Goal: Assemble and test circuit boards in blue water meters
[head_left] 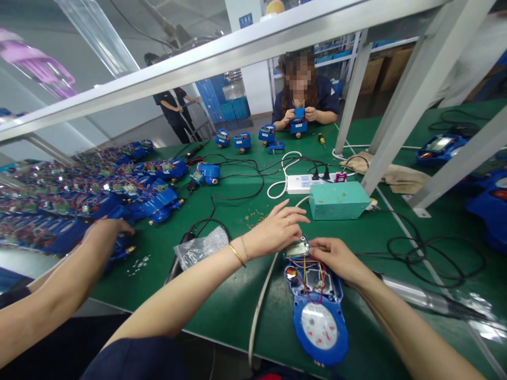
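A blue water meter (pixel 320 330) with a round white dial lies near the bench's front edge, its upper housing uncovered. Red and yellow wires run from it to a small circuit board (pixel 296 249) raised at its far end. My right hand (pixel 338 257) grips the board's right edge between thumb and fingers. Over the board hovers my left hand (pixel 277 229), fingers stretched out and apart; its fingertips are near the board's top, and contact cannot be made out. A ring and bracelets are on that hand and wrist.
A green metal box (pixel 338 200) and a white power strip (pixel 304 183) stand beyond my hands. An electric screwdriver (pixel 423 298) lies right, a plastic bag (pixel 204 247) left. Many blue meters (pixel 59 232) fill the left, where a co-worker's arm (pixel 71 285) reaches. Another person (pixel 304 100) sits opposite.
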The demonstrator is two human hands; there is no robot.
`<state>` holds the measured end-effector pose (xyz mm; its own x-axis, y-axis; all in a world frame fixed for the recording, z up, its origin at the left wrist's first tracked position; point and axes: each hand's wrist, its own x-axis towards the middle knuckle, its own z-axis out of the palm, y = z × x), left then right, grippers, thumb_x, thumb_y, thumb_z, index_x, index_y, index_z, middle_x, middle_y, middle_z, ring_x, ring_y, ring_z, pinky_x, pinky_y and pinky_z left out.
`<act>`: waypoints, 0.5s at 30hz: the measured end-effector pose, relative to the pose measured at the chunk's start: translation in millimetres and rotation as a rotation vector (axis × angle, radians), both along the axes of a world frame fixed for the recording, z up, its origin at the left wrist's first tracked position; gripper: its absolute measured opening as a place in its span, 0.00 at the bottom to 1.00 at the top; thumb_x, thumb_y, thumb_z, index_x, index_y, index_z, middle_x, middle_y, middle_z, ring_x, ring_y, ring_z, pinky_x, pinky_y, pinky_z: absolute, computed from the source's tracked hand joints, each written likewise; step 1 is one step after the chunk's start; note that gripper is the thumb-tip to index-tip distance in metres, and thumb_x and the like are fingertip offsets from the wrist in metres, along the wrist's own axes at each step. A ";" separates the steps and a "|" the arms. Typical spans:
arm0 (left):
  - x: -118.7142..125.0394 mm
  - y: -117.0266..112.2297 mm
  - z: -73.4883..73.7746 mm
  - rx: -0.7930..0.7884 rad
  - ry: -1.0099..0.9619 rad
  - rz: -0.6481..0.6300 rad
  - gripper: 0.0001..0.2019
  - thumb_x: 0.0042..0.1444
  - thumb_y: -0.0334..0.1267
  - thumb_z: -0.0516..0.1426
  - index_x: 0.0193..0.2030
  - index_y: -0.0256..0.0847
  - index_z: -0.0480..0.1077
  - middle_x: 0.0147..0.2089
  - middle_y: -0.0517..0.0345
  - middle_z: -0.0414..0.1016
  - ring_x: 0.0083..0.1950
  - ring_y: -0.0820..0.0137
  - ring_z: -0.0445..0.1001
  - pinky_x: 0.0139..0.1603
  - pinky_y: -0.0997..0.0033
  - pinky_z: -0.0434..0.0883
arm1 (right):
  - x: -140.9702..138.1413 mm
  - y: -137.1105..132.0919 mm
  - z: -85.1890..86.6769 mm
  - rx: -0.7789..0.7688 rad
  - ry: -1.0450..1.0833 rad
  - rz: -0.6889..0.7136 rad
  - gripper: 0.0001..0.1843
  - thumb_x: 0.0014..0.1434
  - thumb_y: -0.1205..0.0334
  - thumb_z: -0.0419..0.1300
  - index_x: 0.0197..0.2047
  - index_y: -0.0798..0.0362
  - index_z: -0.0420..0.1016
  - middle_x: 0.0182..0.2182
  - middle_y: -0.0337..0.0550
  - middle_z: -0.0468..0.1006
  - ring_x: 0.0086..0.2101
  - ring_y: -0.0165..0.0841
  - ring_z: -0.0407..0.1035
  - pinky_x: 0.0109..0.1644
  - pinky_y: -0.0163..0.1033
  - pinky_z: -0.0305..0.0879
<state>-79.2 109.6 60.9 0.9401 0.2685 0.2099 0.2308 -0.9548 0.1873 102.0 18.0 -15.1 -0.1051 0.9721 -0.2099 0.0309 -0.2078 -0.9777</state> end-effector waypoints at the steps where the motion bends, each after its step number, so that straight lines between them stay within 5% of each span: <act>1: -3.3 0.2 -0.3 -0.117 -0.041 0.075 0.05 0.62 0.39 0.59 0.39 0.41 0.74 0.59 0.51 0.74 0.68 0.59 0.63 0.74 0.46 0.51 | 0.3 -0.3 1.0 -0.004 0.007 -0.003 0.16 0.46 0.50 0.62 0.31 0.55 0.77 0.26 0.43 0.79 0.31 0.39 0.73 0.36 0.39 0.67; 5: -19.9 -13.7 -18.9 -0.614 -0.221 0.486 0.23 0.58 0.47 0.62 0.57 0.40 0.68 0.60 0.42 0.71 0.58 0.56 0.72 0.59 0.50 0.70 | 0.4 -1.3 5.0 -0.013 0.034 -0.030 0.17 0.46 0.50 0.63 0.33 0.54 0.78 0.29 0.44 0.80 0.33 0.40 0.74 0.39 0.41 0.68; 8: -29.3 -37.1 -43.9 -0.838 -0.280 0.572 0.36 0.58 0.44 0.62 0.70 0.40 0.54 0.58 0.38 0.71 0.44 0.64 0.79 0.42 0.63 0.77 | 0.3 -1.3 9.0 -0.029 0.059 -0.045 0.16 0.45 0.50 0.64 0.32 0.54 0.77 0.29 0.44 0.81 0.33 0.40 0.74 0.40 0.41 0.68; 12: -24.6 -65.7 -65.5 -1.220 -0.637 0.682 0.38 0.49 0.36 0.66 0.68 0.46 0.60 0.59 0.46 0.69 0.34 0.77 0.75 0.36 0.75 0.72 | 1.2 -1.3 15.2 -0.083 0.087 -0.032 0.15 0.43 0.52 0.67 0.31 0.54 0.76 0.29 0.43 0.81 0.32 0.38 0.74 0.38 0.39 0.67; 15: -15.1 -75.3 -64.9 -1.274 -0.772 0.750 0.33 0.46 0.33 0.67 0.61 0.43 0.69 0.51 0.53 0.72 0.33 0.79 0.72 0.36 0.78 0.71 | 1.8 -1.9 17.2 -0.145 0.102 -0.017 0.15 0.40 0.55 0.69 0.29 0.54 0.75 0.28 0.43 0.81 0.30 0.37 0.74 0.37 0.38 0.67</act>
<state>-94.3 34.4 -4.0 0.3189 0.9342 -0.1597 0.0254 0.1601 0.9868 103.8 16.1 2.2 -0.1168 0.9343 -0.3369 -0.0712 -0.3463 -0.9354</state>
